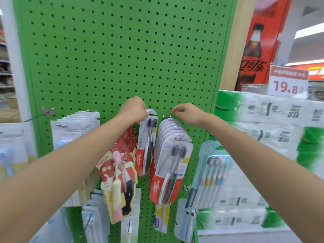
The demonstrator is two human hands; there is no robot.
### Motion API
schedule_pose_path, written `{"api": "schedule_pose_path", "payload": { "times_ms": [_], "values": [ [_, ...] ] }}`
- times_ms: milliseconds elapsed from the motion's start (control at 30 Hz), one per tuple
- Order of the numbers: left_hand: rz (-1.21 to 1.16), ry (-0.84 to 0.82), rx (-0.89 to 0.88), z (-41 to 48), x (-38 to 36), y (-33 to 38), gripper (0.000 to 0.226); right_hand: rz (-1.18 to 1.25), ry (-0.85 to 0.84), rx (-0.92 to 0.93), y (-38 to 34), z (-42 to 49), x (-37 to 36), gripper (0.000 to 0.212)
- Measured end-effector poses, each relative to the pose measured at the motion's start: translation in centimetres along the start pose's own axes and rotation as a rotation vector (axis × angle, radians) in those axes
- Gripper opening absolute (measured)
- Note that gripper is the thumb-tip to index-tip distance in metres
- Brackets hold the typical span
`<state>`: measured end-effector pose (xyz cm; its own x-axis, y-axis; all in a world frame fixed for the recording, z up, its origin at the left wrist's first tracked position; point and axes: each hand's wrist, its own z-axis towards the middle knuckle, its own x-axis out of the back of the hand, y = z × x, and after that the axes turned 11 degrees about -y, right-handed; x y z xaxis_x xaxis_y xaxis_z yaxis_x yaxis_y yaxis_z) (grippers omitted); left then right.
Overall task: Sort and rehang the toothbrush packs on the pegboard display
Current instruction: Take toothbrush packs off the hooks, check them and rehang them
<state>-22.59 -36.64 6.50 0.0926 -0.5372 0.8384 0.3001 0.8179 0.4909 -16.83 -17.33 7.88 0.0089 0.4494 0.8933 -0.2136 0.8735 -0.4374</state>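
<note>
**Loose Colgate pack held just left of its matching peg**

The green pegboard stood directly ahead. The left hand was clenched on the header of the loose Colgate pack, fingers curled over its top edge, close against the board.

The pack hung upright from that grip with its long axis vertical and its red foot down. Two dark-bristled brushes showed behind a clear blister. Its left edge overlapped the red-card packs.

Just right of it, the peg carried a row of matching Colgate packs, fanned forward. The peg's root lay at about the height of the held header.

The right hand hovered just right of the peg, fingers loosely curled and grasping nothing. Contact with the peg could not be told.

Judgement: the left hand held the pack, so the move was a short carry rightward. The hang hole would have to come out to the peg's front end, which the hung row hid.
</note>
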Motion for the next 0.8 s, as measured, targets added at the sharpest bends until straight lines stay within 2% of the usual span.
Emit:
{"api": "schedule_pose_path", "payload": {
  "times_ms": [200,433,600,800],
  "values": [
    [-0.061,-0.072,-0.071,0.2,-0.1,0.0,0.011,-0.013,-0.069,-0.002,0.6,1.3,-0.9,0.032],
    [-0.001,-0.043,-0.097,0.2,-0.1,0.1,0.012,0.055,-0.044,0.018,1.4,1.7,-0.8,0.019],
    [-0.001,-0.032,-0.098,0.4,-0.1,0.0,0.013,0.096,-0.05,0.032,1.5,1.6,-0.9,0.018],
    [-0.11,-0.1,-0.098,0.6,-0.2,0.2,0.015,0.098,-0.057,0.04,1.6,1.6,-0.9,0.018]
  ]
}}
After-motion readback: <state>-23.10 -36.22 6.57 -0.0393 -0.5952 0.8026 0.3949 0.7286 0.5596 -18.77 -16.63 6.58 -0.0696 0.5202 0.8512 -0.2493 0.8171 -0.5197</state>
